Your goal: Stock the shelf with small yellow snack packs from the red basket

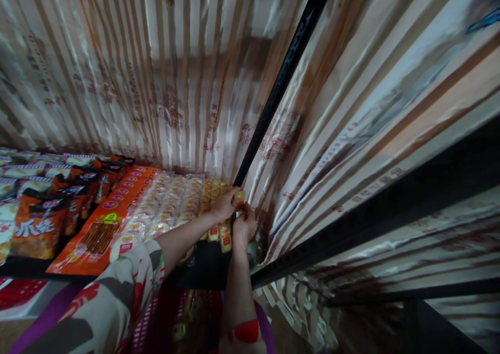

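At the right end of the shelf, my left hand (225, 204) is closed on a small yellow wrapped snack (240, 194). Just below it, my right hand (245, 225) is curled, with its fingertips at the lower end of the same snack. Both hands are close to the black corner post. Rows of similar yellow wrapped snacks (225, 237) with red labels stand left of and under my hands. Left of those are rows of round snacks in clear wrappers (160, 208). My fingers partly hide the held snack.
An orange snack bag panel (113, 213) and orange-black snack bags (39, 224) fill the shelf's left. A slanted black post (279, 88) and a black rail (371, 198) bound the corner. Striped plastic sheeting (187, 83) hangs behind. Below is a red basket (152, 317) with packets.
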